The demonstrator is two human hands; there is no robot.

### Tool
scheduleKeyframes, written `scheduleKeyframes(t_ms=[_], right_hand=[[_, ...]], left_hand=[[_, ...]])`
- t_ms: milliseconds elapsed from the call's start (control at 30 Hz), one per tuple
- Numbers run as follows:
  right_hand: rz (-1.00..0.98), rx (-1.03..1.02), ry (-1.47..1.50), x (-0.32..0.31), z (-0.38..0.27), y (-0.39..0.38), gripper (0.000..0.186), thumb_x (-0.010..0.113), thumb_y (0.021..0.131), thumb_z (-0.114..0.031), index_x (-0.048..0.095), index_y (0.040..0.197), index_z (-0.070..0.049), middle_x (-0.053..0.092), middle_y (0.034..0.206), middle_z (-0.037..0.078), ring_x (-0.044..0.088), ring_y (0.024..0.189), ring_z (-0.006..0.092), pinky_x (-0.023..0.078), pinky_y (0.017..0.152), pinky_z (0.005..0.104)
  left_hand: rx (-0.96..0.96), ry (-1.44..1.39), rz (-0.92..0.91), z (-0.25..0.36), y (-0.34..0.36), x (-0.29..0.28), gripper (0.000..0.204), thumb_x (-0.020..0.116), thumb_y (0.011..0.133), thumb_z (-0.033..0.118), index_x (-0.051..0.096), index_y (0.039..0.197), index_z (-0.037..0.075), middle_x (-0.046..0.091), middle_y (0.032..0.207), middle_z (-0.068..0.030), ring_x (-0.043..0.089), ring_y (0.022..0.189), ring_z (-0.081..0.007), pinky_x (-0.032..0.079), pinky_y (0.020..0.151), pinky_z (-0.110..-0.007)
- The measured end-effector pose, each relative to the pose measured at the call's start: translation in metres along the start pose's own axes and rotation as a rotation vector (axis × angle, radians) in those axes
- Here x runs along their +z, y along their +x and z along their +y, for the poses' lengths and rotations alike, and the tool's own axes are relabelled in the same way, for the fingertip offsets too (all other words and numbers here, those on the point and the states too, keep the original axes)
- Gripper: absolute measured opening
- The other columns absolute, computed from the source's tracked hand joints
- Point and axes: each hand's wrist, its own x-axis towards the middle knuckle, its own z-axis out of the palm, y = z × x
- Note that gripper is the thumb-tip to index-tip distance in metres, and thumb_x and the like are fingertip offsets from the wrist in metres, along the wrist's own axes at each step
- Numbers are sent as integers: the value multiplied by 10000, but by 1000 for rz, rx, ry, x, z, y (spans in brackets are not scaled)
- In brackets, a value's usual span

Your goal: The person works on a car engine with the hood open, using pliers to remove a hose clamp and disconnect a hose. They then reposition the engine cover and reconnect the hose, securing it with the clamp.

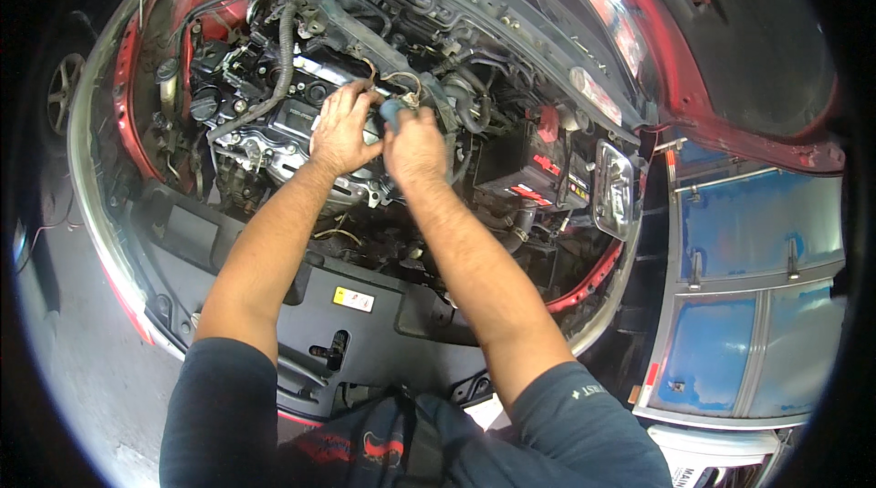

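Note:
My left hand (343, 130) rests on the top of the engine (297, 119), its fingers stretched out toward the far side. Close beside it, my right hand (417, 150) is closed on a small blue-grey object (392, 112) that pokes out past the thumb side. Motion blur and the fingers hide what kind of object it is. Thin tan wires (401, 77) loop just beyond both hands. Part of the engine under my palms is covered by them.
A ribbed black hose (285, 55) curves over the engine's left side. To the right sits a black battery (516, 164) with a red terminal cover (547, 123). A rectangular metal tray (614, 189) lies past it. The black front panel (274, 306) spans the near side; blue metal cabinets (762, 223) stand right.

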Motion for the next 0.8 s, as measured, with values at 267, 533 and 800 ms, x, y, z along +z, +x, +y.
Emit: scheduleKeyframes(t_ms=[267, 533, 800], right_hand=[[-257, -48, -154, -28, 24, -8, 386, 654, 896, -226, 652, 1279, -178, 608, 1154, 231, 636, 1081, 371, 517, 964, 448], [-332, -67, -87, -18, 50, -72, 410, 624, 917, -214, 603, 1299, -66, 598, 1100, 241, 625, 979, 409, 518, 883, 472], [-281, -298, 199, -40, 99, -280, 659, 676, 903, -397, 445, 1477, -167, 521, 1284, 277, 560, 1141, 423, 470, 972, 475]], left_hand=[[1, -1, 4, -5, -4, 2, 688, 858, 682, 342, 506, 1216, 89, 428, 1402, -137, 392, 1349, -321, 318, 1131, -462], [-34, -4, -4, -8, -4, 1, 765, 860, 688, 390, 478, 1275, 83, 425, 1405, -129, 398, 1339, -337, 322, 1143, -447], [5, -53, -19, -4, -5, -8, 710, 802, 757, 326, 462, 1326, 71, 404, 1437, -159, 369, 1359, -375, 288, 1163, -473]])
